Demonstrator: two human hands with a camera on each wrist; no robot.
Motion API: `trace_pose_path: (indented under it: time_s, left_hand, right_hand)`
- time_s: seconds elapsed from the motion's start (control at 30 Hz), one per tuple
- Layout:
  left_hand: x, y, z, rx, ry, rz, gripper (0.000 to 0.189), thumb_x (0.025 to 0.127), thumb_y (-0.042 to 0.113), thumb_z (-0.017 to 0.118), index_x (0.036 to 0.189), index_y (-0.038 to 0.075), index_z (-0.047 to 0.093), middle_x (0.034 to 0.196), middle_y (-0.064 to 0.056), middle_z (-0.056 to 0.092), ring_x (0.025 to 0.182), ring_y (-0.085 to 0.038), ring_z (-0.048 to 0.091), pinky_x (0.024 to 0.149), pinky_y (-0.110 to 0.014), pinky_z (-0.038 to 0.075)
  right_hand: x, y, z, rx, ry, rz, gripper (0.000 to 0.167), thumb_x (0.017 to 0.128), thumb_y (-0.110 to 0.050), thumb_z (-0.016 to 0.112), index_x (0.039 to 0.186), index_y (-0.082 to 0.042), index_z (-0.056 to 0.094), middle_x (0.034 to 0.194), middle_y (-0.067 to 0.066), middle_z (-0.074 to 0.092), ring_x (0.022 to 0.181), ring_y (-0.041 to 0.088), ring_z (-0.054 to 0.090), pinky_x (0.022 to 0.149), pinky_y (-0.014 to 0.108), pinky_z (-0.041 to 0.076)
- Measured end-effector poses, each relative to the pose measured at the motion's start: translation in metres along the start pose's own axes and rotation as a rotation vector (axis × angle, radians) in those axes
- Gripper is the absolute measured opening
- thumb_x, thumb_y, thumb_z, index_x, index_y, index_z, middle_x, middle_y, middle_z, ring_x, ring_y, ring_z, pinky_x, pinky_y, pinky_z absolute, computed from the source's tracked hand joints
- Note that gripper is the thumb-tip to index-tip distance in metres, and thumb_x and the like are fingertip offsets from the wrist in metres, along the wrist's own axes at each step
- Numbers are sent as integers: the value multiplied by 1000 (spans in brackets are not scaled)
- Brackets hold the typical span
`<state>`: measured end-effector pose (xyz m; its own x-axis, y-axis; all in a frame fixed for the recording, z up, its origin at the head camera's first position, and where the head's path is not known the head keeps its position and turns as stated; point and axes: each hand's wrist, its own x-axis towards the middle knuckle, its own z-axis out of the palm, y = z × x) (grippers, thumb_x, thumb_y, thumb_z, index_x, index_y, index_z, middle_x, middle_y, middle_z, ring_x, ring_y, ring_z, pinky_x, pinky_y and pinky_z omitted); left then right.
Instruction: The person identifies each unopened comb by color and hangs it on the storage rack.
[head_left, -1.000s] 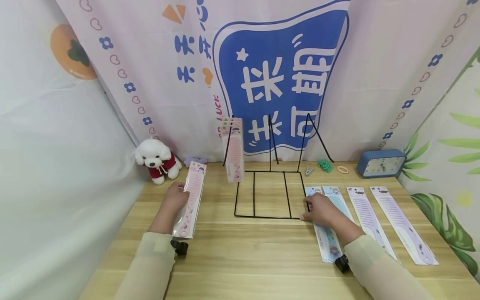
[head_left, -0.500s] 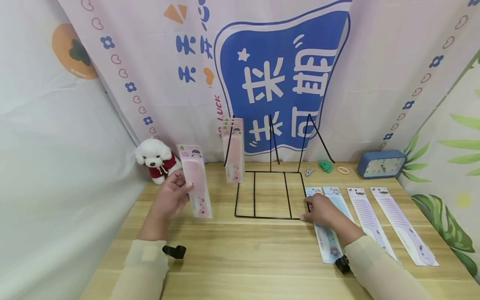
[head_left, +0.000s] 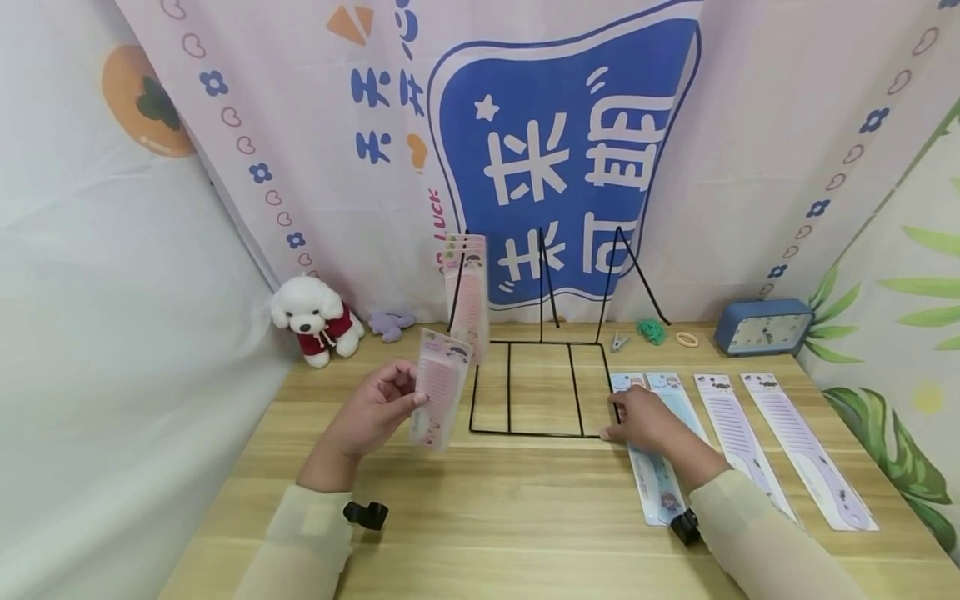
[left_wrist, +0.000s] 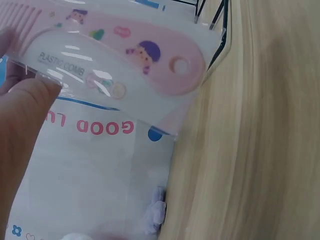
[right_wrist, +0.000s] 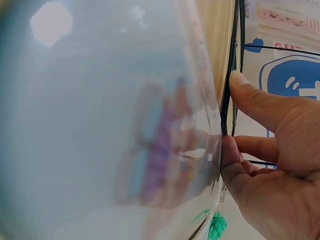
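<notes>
My left hand (head_left: 369,418) pinches a pink plastic comb (head_left: 441,385) in a clear packet by its left edge, tilted above the table. In the left wrist view, the comb's handle (left_wrist: 182,67) with its round hole points towards the rack. Several packaged pink combs (head_left: 469,304) hang on the left hook of a black wire display rack (head_left: 525,434); the held packet overlaps their lower end in the head view. My right hand (head_left: 643,421) grips the right side of the rack's base near its front corner, partly covering two packaged blue combs (head_left: 681,408).
Two packaged purple combs (head_left: 731,429) lie at right. Along the back are a white toy dog (head_left: 306,312), a purple item (head_left: 390,325), a small clip (head_left: 618,342), a green scrunchie-like item (head_left: 650,332), a ring (head_left: 686,339) and a blue clock (head_left: 763,327). Two rack hooks (head_left: 643,279) carry nothing.
My left hand has lifted the pink comb off the table at the left, turned it, and brought it right towards the rack's left hook. My right hand stays at the rack's base.
</notes>
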<state>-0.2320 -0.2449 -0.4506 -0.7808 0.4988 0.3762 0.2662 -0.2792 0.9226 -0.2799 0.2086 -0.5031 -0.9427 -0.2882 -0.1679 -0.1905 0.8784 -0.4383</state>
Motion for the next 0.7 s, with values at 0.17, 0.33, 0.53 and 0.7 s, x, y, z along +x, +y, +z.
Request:
trace_pose_path:
  time_s: [0.17, 0.33, 0.53, 0.7]
  left_hand:
    - [2, -3, 1, 10, 30, -17, 34, 107, -13, 53, 118, 17, 63, 111, 5, 66, 105, -6, 64, 89, -21, 60]
    - [3, -1, 3, 19, 75, -45, 34, 107, -12, 54, 116, 19, 62, 110, 6, 64, 104, -6, 63, 88, -20, 59]
    - [4, 2, 5, 13, 101, -74, 34, 107, -12, 54, 116, 20, 62, 112, 6, 65, 108, -7, 64, 91, -21, 60]
    - [4, 1, 4, 7, 108, -73, 33, 108, -11, 54, 115, 19, 61, 114, 5, 65, 110, -7, 65, 94, -23, 61]
  right_hand:
    - [1, 0, 1, 1, 0, 1, 72, 94, -28, 89, 148, 9, 61, 107, 13, 65, 92, 24, 57, 81, 43, 53]
    - [0, -2, -2, 1, 8, -7, 69, 94, -27, 89, 146, 9, 63, 100, 11, 62, 89, 24, 54, 77, 41, 48]
    - [-1, -3, -3, -4, 7, -11, 66, 93, -27, 89, 144, 9, 65, 99, 10, 62, 88, 24, 54, 77, 41, 48]
    - [-2, -4, -3, -6, 5, -17, 65, 93, -27, 90, 143, 8, 65, 98, 9, 60, 87, 23, 53, 76, 40, 46]
